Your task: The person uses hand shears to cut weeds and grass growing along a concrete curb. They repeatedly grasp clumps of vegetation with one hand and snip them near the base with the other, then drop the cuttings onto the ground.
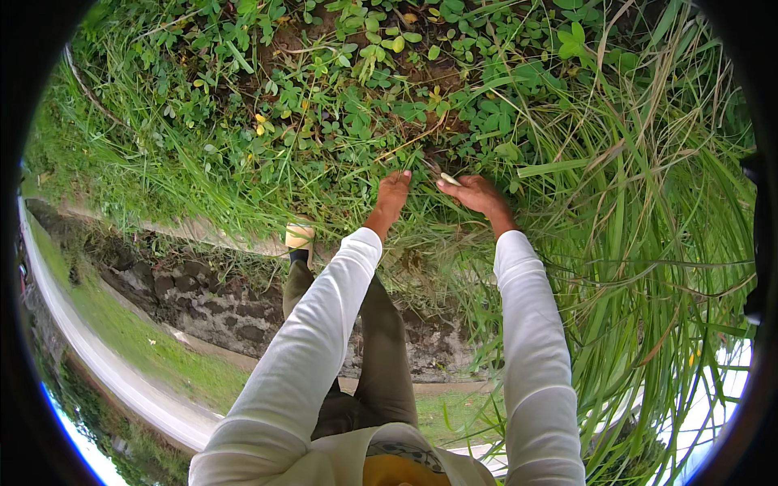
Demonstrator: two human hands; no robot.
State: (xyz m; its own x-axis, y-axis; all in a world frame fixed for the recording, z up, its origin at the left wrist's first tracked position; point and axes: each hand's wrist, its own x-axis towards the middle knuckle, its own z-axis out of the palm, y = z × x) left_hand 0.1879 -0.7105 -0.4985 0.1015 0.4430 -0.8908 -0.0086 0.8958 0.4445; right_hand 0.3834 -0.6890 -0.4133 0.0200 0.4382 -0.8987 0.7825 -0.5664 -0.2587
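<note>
My right hand [471,193] is closed around the pale handle of a small hand tool [450,179]; its dark metal end points up and left into low leafy plants [358,115], and its tip is hidden among them. To the left of the tool, my left hand [395,188] reaches into the grass and leaves, palm side turned away. Whether its fingers hold a stem cannot be seen. A patch of brown soil [434,76] shows between the leaves above both hands.
Tall grass [632,206] leans in on the right. Below the planted bank run a concrete edge [200,231] and a stone wall [200,291]. My shoe [299,234] is at that edge. Lower left, a road [115,358] curves past a grass strip [146,340].
</note>
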